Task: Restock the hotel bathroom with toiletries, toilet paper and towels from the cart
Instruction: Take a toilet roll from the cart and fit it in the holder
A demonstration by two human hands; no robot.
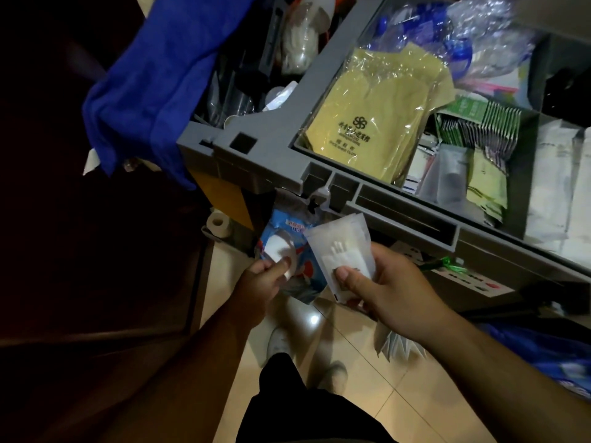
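Observation:
My right hand (387, 287) pinches a frosted white toiletry pouch (343, 247), holding it upright in front of the grey housekeeping cart (287, 145). My left hand (263, 278) grips a small white wrapped item (281, 251), thumb on top. Just behind it hangs a blue-and-white plastic pack (307, 276) under the cart's front edge. The cart's top tray holds yellow packaged cloths (371, 119), green and white sachets (479, 126) and several white packets (563, 193).
A blue cloth (160, 75) hangs over the cart's left end. A toilet paper roll (219, 223) sits low beside the cart. Crumpled clear plastic bags (463, 30) fill the tray's far end. Beige tiled floor (367, 362) and my shoes lie below; the left side is dark.

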